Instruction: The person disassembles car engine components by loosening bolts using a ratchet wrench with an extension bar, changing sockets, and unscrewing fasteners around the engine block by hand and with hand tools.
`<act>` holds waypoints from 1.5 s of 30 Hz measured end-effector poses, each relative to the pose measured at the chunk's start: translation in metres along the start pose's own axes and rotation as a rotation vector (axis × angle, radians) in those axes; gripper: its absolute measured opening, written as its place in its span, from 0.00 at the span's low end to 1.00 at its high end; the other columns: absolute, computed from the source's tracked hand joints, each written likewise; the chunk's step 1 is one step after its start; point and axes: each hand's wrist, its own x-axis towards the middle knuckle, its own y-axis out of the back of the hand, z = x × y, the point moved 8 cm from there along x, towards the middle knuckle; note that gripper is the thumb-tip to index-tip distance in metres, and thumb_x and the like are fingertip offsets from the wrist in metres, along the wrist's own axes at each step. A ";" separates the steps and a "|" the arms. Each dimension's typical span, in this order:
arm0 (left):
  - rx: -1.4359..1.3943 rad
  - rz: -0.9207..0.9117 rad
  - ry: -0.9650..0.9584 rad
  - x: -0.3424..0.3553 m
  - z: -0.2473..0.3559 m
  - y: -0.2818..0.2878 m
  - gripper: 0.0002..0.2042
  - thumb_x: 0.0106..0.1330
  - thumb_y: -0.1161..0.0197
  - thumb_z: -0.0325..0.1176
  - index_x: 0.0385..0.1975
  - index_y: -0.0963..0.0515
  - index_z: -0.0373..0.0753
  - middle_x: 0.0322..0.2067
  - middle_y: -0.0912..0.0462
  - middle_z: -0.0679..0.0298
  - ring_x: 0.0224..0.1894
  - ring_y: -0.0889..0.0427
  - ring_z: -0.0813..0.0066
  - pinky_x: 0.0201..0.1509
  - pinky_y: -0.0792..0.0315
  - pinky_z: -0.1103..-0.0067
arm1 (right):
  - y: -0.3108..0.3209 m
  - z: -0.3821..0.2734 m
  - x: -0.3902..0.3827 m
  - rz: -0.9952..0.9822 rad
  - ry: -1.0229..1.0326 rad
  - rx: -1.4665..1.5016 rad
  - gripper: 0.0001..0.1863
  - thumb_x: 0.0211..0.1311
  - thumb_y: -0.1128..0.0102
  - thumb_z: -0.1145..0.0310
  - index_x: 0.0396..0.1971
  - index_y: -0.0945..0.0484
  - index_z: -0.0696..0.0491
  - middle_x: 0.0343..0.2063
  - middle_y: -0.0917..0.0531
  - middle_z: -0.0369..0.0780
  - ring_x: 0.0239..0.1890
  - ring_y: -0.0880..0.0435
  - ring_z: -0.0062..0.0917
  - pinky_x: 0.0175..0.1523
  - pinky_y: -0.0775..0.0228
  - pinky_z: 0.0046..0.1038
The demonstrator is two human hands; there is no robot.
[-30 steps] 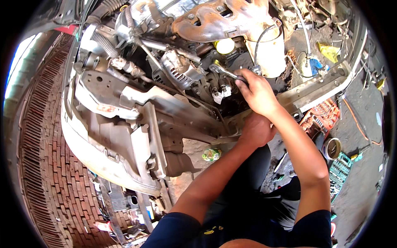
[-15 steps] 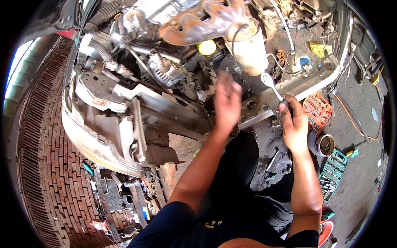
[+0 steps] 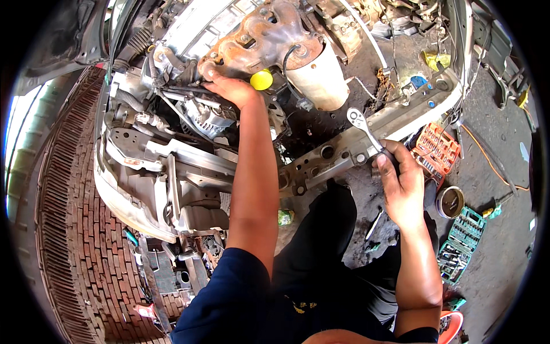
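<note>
My right hand (image 3: 403, 184) is closed around the dark handle of a ratchet wrench (image 3: 365, 129). The wrench's shiny round head points up and left, over the metal front crossmember (image 3: 338, 150) of the car. My left hand (image 3: 232, 90) reaches into the engine bay, fingers stretched toward the left end of a rusty exhaust manifold (image 3: 260, 34). Its fingertips are partly hard to make out against the metal, and I see no tool in it. Just right of that wrist is a yellow round cap (image 3: 261, 80). An alternator (image 3: 207, 119) sits below the hand.
A pale cylindrical canister (image 3: 321, 80) hangs below the manifold. On the floor at right lie an orange socket case (image 3: 438, 146), a round tin (image 3: 450, 202) and a green socket case (image 3: 463, 238). The bumper (image 3: 126, 200) curves along the left, beside brick paving (image 3: 94, 252).
My left hand has moved up and left from above the crossmember to the manifold's end. My right hand, still gripping the ratchet wrench, has shifted slightly down. The view has shifted a little.
</note>
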 end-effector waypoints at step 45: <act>2.408 -0.521 -0.785 0.129 -0.054 -0.028 0.29 0.69 0.33 0.38 0.68 0.27 0.35 0.71 0.29 0.48 0.70 0.27 0.41 0.66 0.33 0.34 | 0.291 0.157 -0.552 1.072 -0.631 -0.386 0.19 0.77 0.41 0.61 0.52 0.17 0.63 0.34 0.13 0.44 0.39 0.15 0.25 0.47 0.23 0.30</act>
